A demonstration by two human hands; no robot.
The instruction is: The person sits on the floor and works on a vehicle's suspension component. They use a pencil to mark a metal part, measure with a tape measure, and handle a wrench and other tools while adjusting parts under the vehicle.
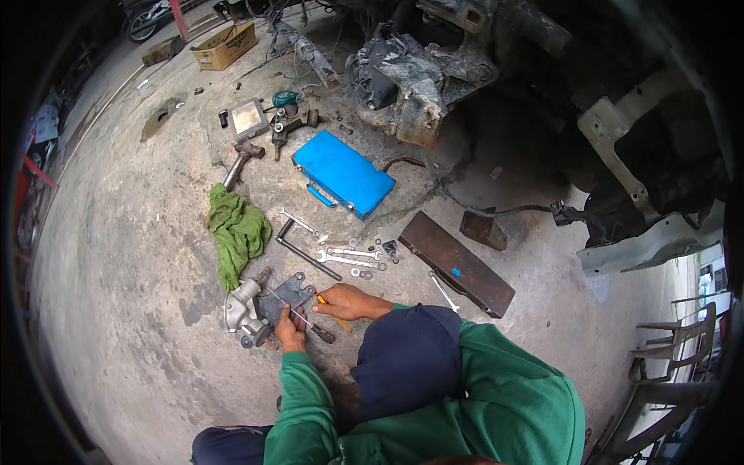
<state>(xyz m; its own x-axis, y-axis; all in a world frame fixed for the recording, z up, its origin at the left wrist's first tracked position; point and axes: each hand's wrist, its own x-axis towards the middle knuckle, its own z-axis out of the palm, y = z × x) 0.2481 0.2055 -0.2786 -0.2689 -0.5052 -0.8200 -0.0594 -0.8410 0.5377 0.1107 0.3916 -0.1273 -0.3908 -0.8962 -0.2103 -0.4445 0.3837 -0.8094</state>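
My left hand (290, 333) grips the lower edge of a flat grey metal bracket (292, 291) between its fingers. At the bracket's right side my right hand (346, 301) is closed on a thin yellow-orange tool (334, 312), whose exact kind I cannot make out. A screwdriver (321, 333) with a dark handle lies beside the left hand, its shaft slanting across the bracket. Close on the left is a cast metal part with a round flange (245, 310). Just beyond the bracket rests a black L-shaped wrench handle (308, 249).
Several spanners (353, 260) and small nuts lie ahead. Beyond them stand a blue toolbox (343, 172) and a long brown metal case (457, 263). A green cloth (235, 226) and a hammer (242, 163) lie left. Vehicle parts (422, 77) overhang the far side.
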